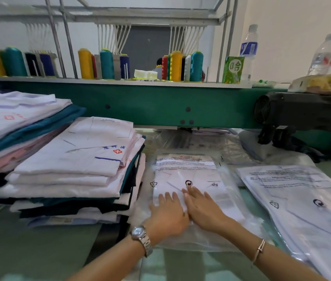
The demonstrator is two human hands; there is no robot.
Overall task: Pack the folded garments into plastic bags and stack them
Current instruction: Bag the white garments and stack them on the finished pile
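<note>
Head view: your left hand point(167, 211) and right hand point(203, 207) lie flat, fingers straight, gripping nothing, pressing the bagged garment point(189, 171) at centre; folded garments point(75, 155) stacked at nine o'clock.

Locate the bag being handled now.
Head view, centre: the bag lies flat under the left hand and right hand, between the stack of folded garments on its left and the packed bags on its right.
</note>
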